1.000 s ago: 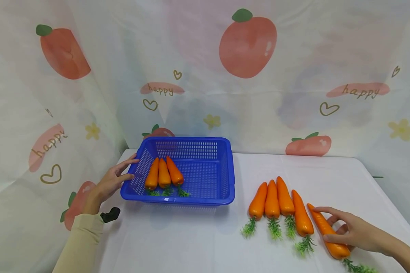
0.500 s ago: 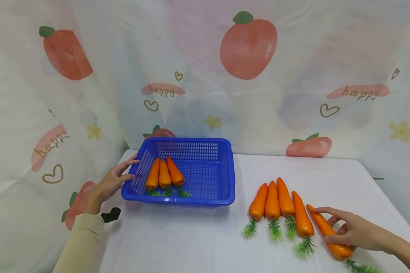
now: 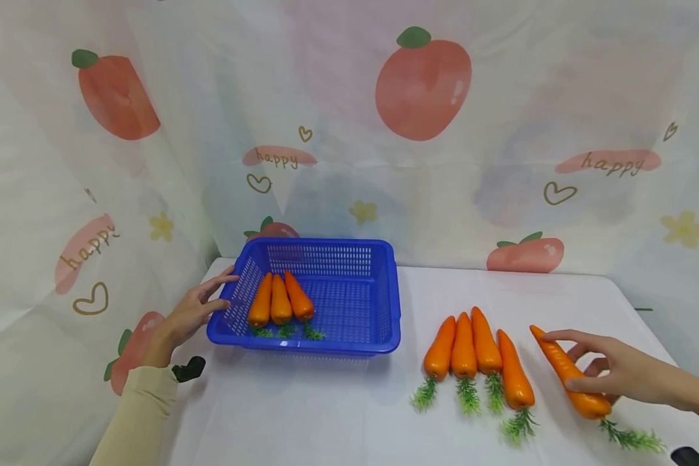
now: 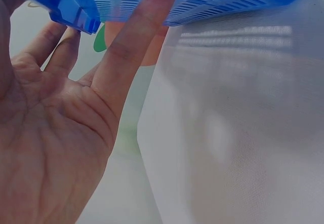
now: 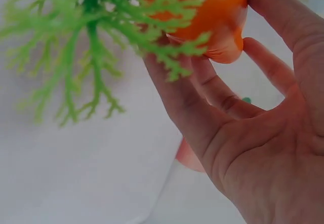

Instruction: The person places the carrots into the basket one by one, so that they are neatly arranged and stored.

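Hand (R) (image 3: 629, 370) pinches carrot (image 3: 566, 369) betw. thumb & fingertips, R side of table (image 3: 303, 414), tip far-L, green top (image 3: 632, 437) near-R. Four carrots (image 3: 463, 353) lie just L of it; farther L, basket (image 3: 303, 345) w/ three carrots (image 3: 280, 304) in its L part. L hand (image 3: 186, 317) spread, fingers fairly straight, touching basket's L rim. Risks (my est.): glossy tapered body could slip or pivot if pinch loosens; swung L too low, carrot could knock the four; basket could skid if L hand pushes. Materials: smooth, lightly ridged orange carrot; feathery, plastic-looking green top; rigid blue basket, slotted walls, rounded corners; table white, matte, cloth-like.
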Demonstrator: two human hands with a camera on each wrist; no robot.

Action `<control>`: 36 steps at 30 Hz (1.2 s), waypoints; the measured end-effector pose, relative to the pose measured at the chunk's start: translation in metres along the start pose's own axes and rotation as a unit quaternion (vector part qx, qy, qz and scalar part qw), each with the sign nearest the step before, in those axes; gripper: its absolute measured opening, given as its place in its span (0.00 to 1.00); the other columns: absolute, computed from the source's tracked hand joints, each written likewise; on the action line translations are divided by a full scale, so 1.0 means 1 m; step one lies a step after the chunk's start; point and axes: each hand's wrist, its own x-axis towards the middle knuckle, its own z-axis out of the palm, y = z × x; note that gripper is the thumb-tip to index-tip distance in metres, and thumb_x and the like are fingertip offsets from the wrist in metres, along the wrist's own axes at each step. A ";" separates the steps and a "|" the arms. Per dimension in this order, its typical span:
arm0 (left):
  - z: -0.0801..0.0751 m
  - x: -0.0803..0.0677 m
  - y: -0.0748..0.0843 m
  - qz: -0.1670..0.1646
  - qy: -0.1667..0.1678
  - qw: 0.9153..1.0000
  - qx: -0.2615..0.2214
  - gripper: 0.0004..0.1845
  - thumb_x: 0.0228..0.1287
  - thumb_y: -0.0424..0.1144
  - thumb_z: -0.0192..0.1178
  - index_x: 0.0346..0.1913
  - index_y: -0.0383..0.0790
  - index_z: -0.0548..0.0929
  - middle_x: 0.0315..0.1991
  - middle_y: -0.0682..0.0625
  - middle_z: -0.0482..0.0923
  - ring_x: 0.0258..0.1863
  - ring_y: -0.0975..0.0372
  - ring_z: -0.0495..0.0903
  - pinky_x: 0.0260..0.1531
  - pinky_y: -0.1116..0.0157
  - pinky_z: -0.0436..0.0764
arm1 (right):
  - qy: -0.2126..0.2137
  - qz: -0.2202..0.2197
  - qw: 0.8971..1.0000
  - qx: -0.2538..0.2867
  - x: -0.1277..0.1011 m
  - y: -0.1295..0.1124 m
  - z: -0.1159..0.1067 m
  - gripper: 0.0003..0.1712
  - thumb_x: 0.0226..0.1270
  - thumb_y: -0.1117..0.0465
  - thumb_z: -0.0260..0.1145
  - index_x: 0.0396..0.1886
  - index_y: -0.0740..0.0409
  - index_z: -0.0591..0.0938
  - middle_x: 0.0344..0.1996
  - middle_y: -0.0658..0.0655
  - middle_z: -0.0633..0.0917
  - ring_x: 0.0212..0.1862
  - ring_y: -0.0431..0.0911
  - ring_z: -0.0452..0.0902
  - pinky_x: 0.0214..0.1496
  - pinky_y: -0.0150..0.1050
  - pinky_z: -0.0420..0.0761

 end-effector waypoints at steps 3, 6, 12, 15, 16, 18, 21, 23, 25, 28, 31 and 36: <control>0.000 0.000 0.000 0.003 -0.002 1.000 0.002 0.31 0.74 0.36 0.59 0.77 0.40 0.65 0.85 0.52 0.42 0.81 0.38 0.40 0.62 0.31 0.68 | 0.023 -0.012 0.999 -0.019 0.000 -0.008 -0.008 0.40 0.73 0.61 0.67 0.79 0.41 0.63 0.54 0.69 0.77 0.37 0.46 0.84 0.30 0.47 0.88; 0.000 0.000 0.000 0.004 -0.003 1.000 0.002 0.31 0.75 0.36 0.58 0.78 0.40 0.65 0.85 0.52 0.41 0.81 0.38 0.40 0.61 0.31 0.69 | 0.050 -0.034 0.997 -0.044 -0.001 -0.017 -0.016 0.40 0.73 0.62 0.67 0.80 0.40 0.62 0.55 0.70 0.77 0.38 0.43 0.84 0.30 0.46 0.88; -0.001 0.001 -0.001 0.006 -0.004 1.000 -0.002 0.31 0.75 0.36 0.58 0.78 0.40 0.65 0.85 0.52 0.41 0.81 0.38 0.40 0.62 0.31 0.69 | 0.121 -0.050 0.987 -0.089 0.002 -0.041 -0.035 0.43 0.71 0.61 0.70 0.80 0.46 0.61 0.59 0.73 0.73 0.39 0.40 0.84 0.29 0.44 0.87; -0.001 0.001 -0.002 0.004 -0.002 1.000 -0.001 0.31 0.75 0.36 0.58 0.78 0.39 0.65 0.85 0.52 0.41 0.80 0.38 0.40 0.62 0.31 0.69 | 0.146 -0.055 0.982 -0.105 0.004 -0.052 -0.041 0.45 0.69 0.61 0.72 0.80 0.47 0.61 0.60 0.73 0.73 0.40 0.38 0.84 0.28 0.43 0.87; -0.001 0.001 -0.002 0.003 -0.002 1.000 -0.001 0.31 0.75 0.36 0.58 0.78 0.40 0.65 0.85 0.52 0.41 0.80 0.38 0.41 0.61 0.31 0.69 | 0.153 -0.056 0.981 -0.108 0.005 -0.055 -0.042 0.45 0.68 0.61 0.72 0.80 0.47 0.61 0.60 0.72 0.74 0.40 0.38 0.84 0.29 0.43 0.86; 0.000 0.001 -0.003 0.001 -0.001 1.000 0.001 0.31 0.75 0.36 0.58 0.78 0.40 0.65 0.85 0.52 0.41 0.80 0.37 0.41 0.61 0.32 0.70 | 0.161 -0.064 0.978 -0.115 0.006 -0.059 -0.044 0.45 0.68 0.62 0.72 0.80 0.46 0.62 0.59 0.72 0.75 0.40 0.37 0.84 0.29 0.42 0.86; 0.000 0.000 -0.002 0.002 -0.001 1.000 0.003 0.31 0.75 0.36 0.58 0.78 0.41 0.65 0.85 0.52 0.41 0.80 0.37 0.42 0.61 0.32 0.70 | 0.162 -0.068 0.978 -0.115 0.008 -0.062 -0.047 0.45 0.68 0.64 0.72 0.80 0.45 0.61 0.57 0.71 0.75 0.39 0.37 0.84 0.29 0.42 0.86; 0.000 0.001 -0.002 0.003 -0.002 1.000 0.004 0.31 0.75 0.37 0.58 0.78 0.41 0.65 0.85 0.52 0.41 0.80 0.36 0.42 0.61 0.32 0.70 | 0.161 -0.070 0.978 -0.116 0.010 -0.064 -0.048 0.46 0.68 0.65 0.71 0.81 0.45 0.61 0.57 0.71 0.76 0.39 0.37 0.84 0.29 0.42 0.86; 0.000 0.001 -0.003 0.004 -0.002 1.000 0.005 0.31 0.75 0.37 0.59 0.78 0.41 0.65 0.85 0.52 0.41 0.80 0.36 0.42 0.60 0.32 0.71 | 0.158 -0.072 0.978 -0.117 0.012 -0.067 -0.048 0.46 0.68 0.65 0.72 0.80 0.47 0.60 0.57 0.71 0.76 0.40 0.38 0.84 0.30 0.42 0.87; -0.001 0.002 -0.004 0.004 0.000 1.000 0.005 0.32 0.74 0.37 0.59 0.78 0.41 0.65 0.85 0.52 0.41 0.80 0.36 0.42 0.60 0.31 0.70 | 0.154 -0.072 0.979 -0.117 0.017 -0.074 -0.049 0.46 0.68 0.63 0.72 0.80 0.50 0.60 0.58 0.71 0.75 0.41 0.38 0.84 0.31 0.42 0.87; -0.001 0.002 -0.004 0.003 0.001 1.000 0.006 0.32 0.74 0.37 0.59 0.78 0.41 0.65 0.85 0.52 0.41 0.80 0.37 0.41 0.61 0.31 0.70 | 0.149 -0.071 0.980 -0.113 0.022 -0.081 -0.050 0.45 0.68 0.61 0.73 0.80 0.51 0.61 0.58 0.69 0.76 0.42 0.37 0.84 0.31 0.43 0.87; -0.001 0.002 -0.004 0.001 0.000 1.000 0.003 0.32 0.74 0.37 0.59 0.78 0.42 0.65 0.85 0.52 0.41 0.80 0.36 0.43 0.61 0.32 0.70 | 0.128 -0.107 0.981 -0.094 0.037 -0.094 -0.050 0.42 0.68 0.64 0.72 0.78 0.50 0.64 0.58 0.60 0.77 0.44 0.42 0.83 0.32 0.44 0.88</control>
